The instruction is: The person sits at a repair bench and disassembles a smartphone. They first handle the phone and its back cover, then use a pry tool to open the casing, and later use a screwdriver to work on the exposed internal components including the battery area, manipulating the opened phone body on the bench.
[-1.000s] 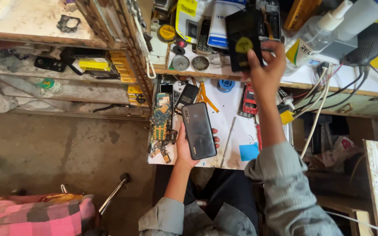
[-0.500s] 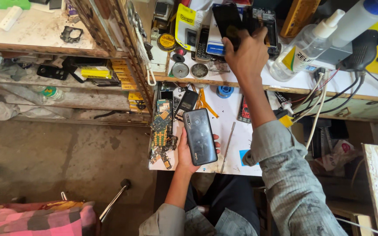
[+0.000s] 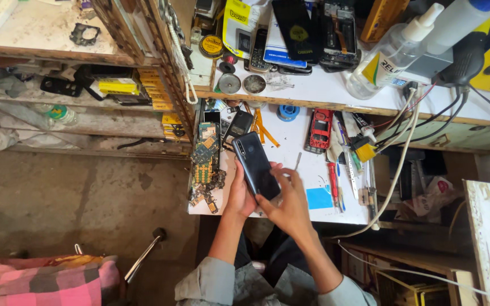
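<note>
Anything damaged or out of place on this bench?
Yes. A red phone shell lies opened with its insides bared, and loose green circuit boards overhang the white tabletop's left edge. The dark smartphone held in both hands looks intact.

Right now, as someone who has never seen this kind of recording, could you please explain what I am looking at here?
There is no machine here. A camera worn on a person's head looks down at their own two bare hands above a cluttered white workbench. The left hand holds a dark smartphone back side up; the right hand touches its lower end. On the bench lie circuit boards, a red phone frame and a red screwdriver. A clear spray bottle lies on the shelf behind.
</note>
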The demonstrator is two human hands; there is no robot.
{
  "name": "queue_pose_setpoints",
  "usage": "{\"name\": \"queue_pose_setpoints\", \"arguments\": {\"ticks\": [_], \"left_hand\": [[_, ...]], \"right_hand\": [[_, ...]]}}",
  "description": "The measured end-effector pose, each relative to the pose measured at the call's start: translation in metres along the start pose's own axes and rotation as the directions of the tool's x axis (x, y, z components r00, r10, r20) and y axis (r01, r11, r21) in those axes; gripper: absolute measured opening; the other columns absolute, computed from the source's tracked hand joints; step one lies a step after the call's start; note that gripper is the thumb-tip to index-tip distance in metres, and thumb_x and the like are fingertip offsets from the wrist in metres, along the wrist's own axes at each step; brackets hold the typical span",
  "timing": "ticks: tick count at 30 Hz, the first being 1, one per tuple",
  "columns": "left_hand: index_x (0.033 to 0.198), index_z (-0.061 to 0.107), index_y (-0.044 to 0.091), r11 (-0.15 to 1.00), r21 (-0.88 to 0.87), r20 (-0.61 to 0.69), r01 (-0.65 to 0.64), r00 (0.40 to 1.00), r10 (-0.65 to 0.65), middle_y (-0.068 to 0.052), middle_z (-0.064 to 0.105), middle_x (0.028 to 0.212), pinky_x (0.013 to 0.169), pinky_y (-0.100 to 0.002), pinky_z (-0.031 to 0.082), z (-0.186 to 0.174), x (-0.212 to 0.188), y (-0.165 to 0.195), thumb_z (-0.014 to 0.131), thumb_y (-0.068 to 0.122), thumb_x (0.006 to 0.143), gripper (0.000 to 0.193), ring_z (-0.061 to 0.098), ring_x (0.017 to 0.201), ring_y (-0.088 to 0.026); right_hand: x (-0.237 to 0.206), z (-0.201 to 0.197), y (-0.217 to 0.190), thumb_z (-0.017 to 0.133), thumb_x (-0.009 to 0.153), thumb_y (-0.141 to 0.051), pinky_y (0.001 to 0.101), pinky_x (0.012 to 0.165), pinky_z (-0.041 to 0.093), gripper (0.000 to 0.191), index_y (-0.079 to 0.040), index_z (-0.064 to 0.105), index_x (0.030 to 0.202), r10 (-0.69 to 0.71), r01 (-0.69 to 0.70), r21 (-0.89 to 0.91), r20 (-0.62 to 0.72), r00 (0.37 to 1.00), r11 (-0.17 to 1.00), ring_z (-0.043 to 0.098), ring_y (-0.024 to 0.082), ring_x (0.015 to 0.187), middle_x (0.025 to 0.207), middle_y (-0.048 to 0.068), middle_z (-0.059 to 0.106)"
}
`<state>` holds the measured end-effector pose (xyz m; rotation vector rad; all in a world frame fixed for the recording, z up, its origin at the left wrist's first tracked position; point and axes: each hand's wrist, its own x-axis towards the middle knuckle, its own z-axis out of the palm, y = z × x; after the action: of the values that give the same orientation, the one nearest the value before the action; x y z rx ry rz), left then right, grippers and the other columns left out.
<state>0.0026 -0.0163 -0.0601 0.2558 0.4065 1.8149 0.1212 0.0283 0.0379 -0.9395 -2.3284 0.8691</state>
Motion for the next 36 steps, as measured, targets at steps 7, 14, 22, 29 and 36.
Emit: {"name": "queue_pose_setpoints", "arguments": {"ticks": [7,14,22,29,36], "left_hand": [[0.139,0.052,-0.005,1.000,-0.006,-0.037,-0.028,0.999,0.027,-0.023,0.063,0.133,0.115,-0.049,0.045,0.003,0.004,-0.001,0.034,0.067,0.102,0.083,0.055,0.137,-0.036],[0.139,0.052,-0.005,0.999,0.033,-0.061,-0.026,0.998,0.028,-0.022,0.063,0.133,0.113,-0.050,0.047,0.004,0.004,-0.001,0.044,0.066,0.100,0.081,0.055,0.136,-0.035],[0.135,0.056,-0.006,0.998,0.051,-0.016,-0.021,1.000,0.022,-0.024,0.063,0.134,0.105,-0.052,0.052,0.004,0.001,0.001,0.048,0.066,0.099,0.080,0.057,0.132,-0.033],[0.135,0.056,-0.004,0.996,0.084,-0.013,-0.027,1.000,0.028,-0.021,0.065,0.132,0.106,-0.046,0.053,0.002,0.001,0.000,0.048,0.066,0.099,0.079,0.062,0.124,-0.028],[0.142,0.049,0.009,0.995,0.092,-0.150,-0.035,0.987,0.049,-0.007,0.063,0.128,0.099,-0.038,0.055,-0.003,0.000,-0.003,0.053,0.061,0.098,0.068,0.063,0.116,-0.019]], "right_hand": [[-0.007,0.002,0.029,0.088,0.065,-0.025,0.0424,0.100,0.050,0.074,0.006,0.062,0.127,0.031,-0.037,0.047,0.121,0.992,0.998,0.062,0.039,0.118,0.127,0.023,0.062],[-0.002,0.001,0.032,0.086,0.068,-0.024,0.0441,0.098,0.052,0.066,0.006,0.065,0.123,0.044,-0.050,0.038,0.141,0.989,0.998,0.062,0.041,0.120,0.130,0.025,0.064],[0.005,-0.006,0.024,0.083,0.067,-0.020,0.0414,0.089,0.058,0.066,0.008,0.064,0.124,0.029,-0.039,0.057,0.173,0.985,0.998,0.067,0.039,0.117,0.132,0.025,0.065],[0.012,-0.010,0.014,0.083,0.066,-0.020,0.0452,0.090,0.055,0.070,0.003,0.057,0.127,0.076,-0.076,-0.012,0.252,0.965,0.997,0.066,0.043,0.110,0.124,0.025,0.066],[0.017,-0.007,0.010,0.082,0.065,-0.018,0.0493,0.089,0.053,0.082,0.003,0.042,0.133,0.015,-0.010,-0.023,0.251,0.968,1.000,0.061,0.051,0.110,0.128,0.031,0.056]]}}
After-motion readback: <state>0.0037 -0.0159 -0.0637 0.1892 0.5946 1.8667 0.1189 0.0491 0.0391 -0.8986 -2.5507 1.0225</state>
